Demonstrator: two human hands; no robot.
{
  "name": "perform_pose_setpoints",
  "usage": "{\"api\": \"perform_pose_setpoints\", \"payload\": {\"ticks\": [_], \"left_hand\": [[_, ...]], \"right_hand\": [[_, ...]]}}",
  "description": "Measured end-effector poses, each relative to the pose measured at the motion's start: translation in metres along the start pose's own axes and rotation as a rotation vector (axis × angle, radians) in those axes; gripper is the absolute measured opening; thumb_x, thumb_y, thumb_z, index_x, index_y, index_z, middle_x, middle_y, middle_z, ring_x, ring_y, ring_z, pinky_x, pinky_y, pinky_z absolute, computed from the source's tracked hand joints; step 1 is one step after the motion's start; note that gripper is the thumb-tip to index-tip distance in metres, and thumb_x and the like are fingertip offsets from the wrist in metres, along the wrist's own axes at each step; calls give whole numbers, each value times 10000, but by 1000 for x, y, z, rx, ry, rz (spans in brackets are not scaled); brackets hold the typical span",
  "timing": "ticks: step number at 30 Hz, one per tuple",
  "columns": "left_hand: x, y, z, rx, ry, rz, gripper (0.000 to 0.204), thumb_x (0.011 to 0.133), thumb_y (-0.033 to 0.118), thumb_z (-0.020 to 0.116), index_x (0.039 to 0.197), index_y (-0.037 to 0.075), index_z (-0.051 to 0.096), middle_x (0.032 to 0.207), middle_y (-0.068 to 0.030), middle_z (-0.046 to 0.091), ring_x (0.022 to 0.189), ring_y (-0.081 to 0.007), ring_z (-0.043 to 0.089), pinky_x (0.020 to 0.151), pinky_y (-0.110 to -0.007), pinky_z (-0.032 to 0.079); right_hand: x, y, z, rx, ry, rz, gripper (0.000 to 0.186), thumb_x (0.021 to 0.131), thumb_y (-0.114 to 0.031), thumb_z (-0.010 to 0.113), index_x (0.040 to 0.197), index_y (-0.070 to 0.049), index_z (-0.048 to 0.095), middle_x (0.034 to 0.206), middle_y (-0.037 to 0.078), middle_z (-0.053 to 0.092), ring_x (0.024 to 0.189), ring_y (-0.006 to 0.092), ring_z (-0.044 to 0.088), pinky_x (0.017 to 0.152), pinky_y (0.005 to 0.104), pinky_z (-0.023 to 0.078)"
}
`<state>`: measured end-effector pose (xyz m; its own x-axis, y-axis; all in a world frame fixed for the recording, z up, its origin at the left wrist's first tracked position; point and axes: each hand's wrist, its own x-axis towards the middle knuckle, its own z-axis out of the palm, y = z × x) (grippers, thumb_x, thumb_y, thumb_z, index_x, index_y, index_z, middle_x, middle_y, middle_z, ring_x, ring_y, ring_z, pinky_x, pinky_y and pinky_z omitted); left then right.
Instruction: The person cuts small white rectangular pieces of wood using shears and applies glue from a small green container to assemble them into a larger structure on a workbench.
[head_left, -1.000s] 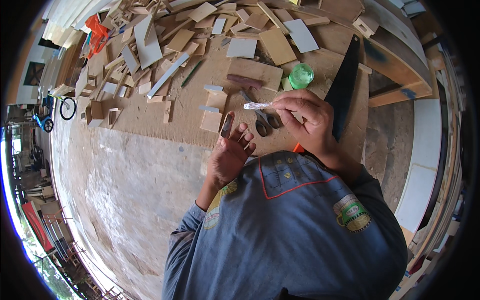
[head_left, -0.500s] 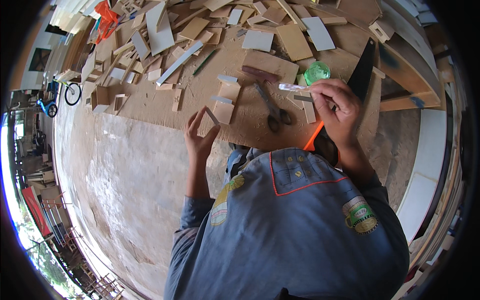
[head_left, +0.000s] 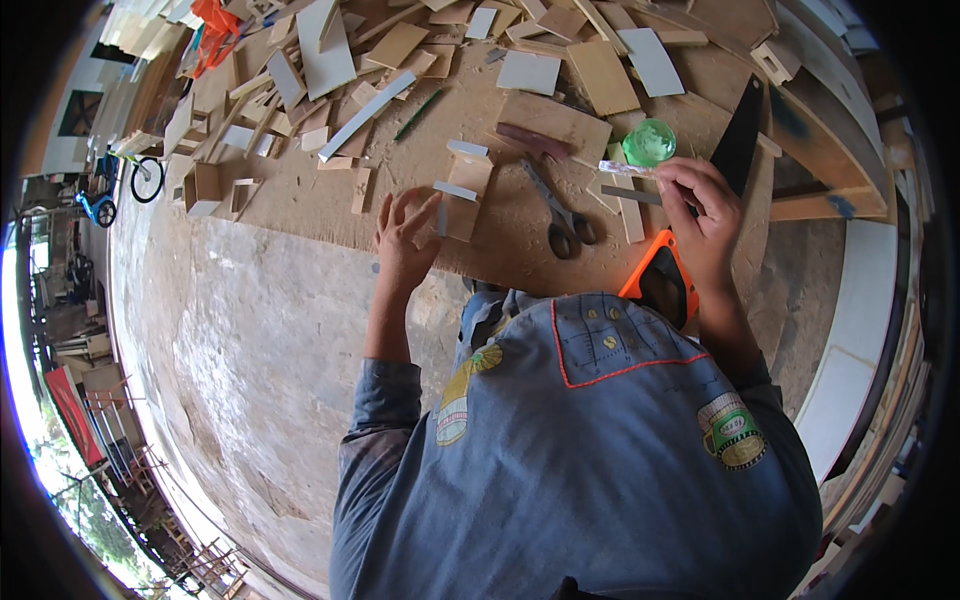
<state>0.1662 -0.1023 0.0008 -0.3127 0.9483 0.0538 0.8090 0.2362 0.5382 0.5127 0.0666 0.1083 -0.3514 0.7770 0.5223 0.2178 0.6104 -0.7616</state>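
My left hand [head_left: 405,235] is at the table's near edge, thumb and fingertips around a small grey strip [head_left: 442,221] against the near left corner of a small wooden board [head_left: 465,208]. Two pale strips stand across that board. Pinched in my right hand [head_left: 703,205] is a slim whitish stick with a pinkish pattern [head_left: 626,169], its kind unclear. It lies just below a round green cup [head_left: 649,143] with pale contents. Between my hands rest dark-handled scissors [head_left: 557,212], partly spread. A saw [head_left: 672,268] with orange handle and black blade lies beside my right hand, which partly covers it.
Many wooden offcuts [head_left: 400,45] and white panels [head_left: 655,62] are heaped across the far side of the table. A green pencil [head_left: 418,114] and a long white strip [head_left: 367,115] lie nearer. Small wooden boxes [head_left: 203,187] stand at the left edge.
My left hand has brought the small grey strip from beside the board to its near left corner. My right hand has lowered the whitish stick slightly toward the table.
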Motion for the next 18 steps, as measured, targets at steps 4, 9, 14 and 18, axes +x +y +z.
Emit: {"api": "perform_pose_setpoints", "payload": {"ticks": [4,9,14,18], "left_hand": [[4,4,2,-8,17,27,677,688,82,681,1319,319,625,1465,-59,461,1423,-413,293,1150,-558,261],[4,-1,1,5,0,29,681,703,57,656,1333,314,614,1468,-73,454,1427,-409,288,1159,-551,251],[4,8,0,14,1,6,674,720,62,650,1341,319,605,1478,-66,443,1439,-404,272,1158,-546,249],[1,7,2,71,-5,-2,694,724,78,647,1370,321,577,1511,-72,410,1450,-408,253,1140,-568,247]], "right_hand": [[7,11,-6,-24,111,25,103,881,28,669,979,5,693,938,73,686,829,124,667,702,242,538],[35,22,-18,-273,137,-80,116,838,7,693,951,-18,693,884,63,680,744,143,661,660,267,524],[47,42,-15,-565,-36,-139,114,799,-74,692,902,-33,713,905,98,698,737,262,687,683,342,546],[42,64,-3,-646,-84,-91,209,801,-146,710,990,-67,748,1104,91,692,962,278,661,850,369,530]]}}
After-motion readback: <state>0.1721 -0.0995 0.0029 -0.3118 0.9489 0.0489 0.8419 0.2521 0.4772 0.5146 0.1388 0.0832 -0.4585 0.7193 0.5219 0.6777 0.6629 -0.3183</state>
